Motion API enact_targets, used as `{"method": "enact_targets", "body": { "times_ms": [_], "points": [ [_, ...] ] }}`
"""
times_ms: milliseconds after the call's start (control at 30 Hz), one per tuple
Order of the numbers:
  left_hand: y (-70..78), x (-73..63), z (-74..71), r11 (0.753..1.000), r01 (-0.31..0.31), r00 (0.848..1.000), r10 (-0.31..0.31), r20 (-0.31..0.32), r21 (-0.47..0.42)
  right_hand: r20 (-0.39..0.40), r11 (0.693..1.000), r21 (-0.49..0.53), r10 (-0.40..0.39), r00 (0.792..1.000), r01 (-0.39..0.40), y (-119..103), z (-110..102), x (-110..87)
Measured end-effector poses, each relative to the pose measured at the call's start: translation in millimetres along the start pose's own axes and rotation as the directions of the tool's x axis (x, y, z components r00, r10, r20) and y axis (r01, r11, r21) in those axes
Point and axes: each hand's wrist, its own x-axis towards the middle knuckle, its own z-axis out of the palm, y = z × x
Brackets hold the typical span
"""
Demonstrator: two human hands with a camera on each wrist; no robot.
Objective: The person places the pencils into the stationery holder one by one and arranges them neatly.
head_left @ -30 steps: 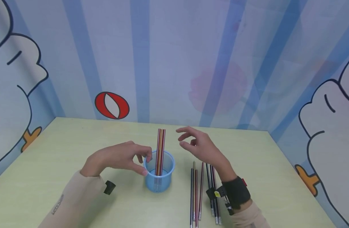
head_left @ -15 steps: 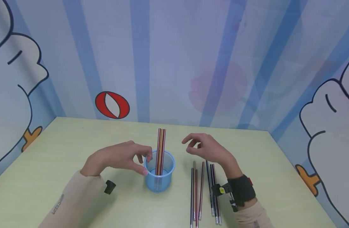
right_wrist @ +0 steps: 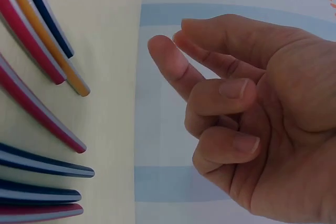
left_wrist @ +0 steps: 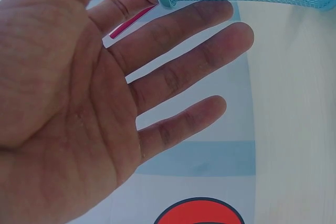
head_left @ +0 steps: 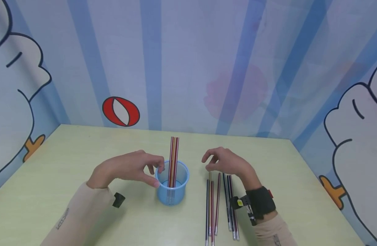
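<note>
My left hand [head_left: 133,169] holds a light blue mesh pencil cup [head_left: 171,197] by the left side of its rim, thumb and index finger at the edge. The left wrist view shows its other fingers [left_wrist: 184,72] stretched out below the rim. Several striped pencils [head_left: 173,160] stand upright in the cup, bunched together. To the cup's right, my right hand [head_left: 226,161] is above the table near the far ends of loose pencils [head_left: 207,212]. In the right wrist view its fingers are loosely bent, with nothing between thumb and fingertips.
The loose pencils lie in two loose groups, with a red one [head_left: 217,205] near the middle, on the pale yellow table [head_left: 139,218]. A blue striped backdrop [head_left: 188,68] with cartoon prints rises behind the table's far edge.
My right hand has moved away from the cup, rightward and lower, toward the loose pencils' far ends, its fingers drawn in slightly. The left hand and cup have kept their place.
</note>
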Motion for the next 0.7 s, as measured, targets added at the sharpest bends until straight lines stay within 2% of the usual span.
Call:
{"method": "enact_targets", "body": {
  "times_ms": [133, 300, 467, 700],
  "points": [
    [-0.1, 0.2, -0.5, 1.0, -0.002, 1.0, 0.002, 0.003, 0.001, 0.045, 0.999, 0.0, 0.054, 0.998, -0.054, 3.0, 2.3, 2.0],
    [0.3, 0.0, -0.9, 1.0, 0.005, 1.0, -0.005, 0.004, -0.005, 0.099, 0.998, 0.025, 0.053, 0.994, -0.056, 5.7, 7.2, 3.6],
    [0.5, -1.3, -0.1, 1.0, 0.01, 1.0, -0.01, 0.002, -0.007, 0.135, 0.998, -0.005, 0.063, 0.989, -0.063, 4.8, 14.1, 5.0],
    [0.3, -1.1, 0.0, 1.0, 0.003, 1.0, -0.003, 0.003, -0.007, 0.127, 0.993, -0.061, 0.111, 0.986, -0.104, 4.6, 23.1, 8.0]
  ]
}}
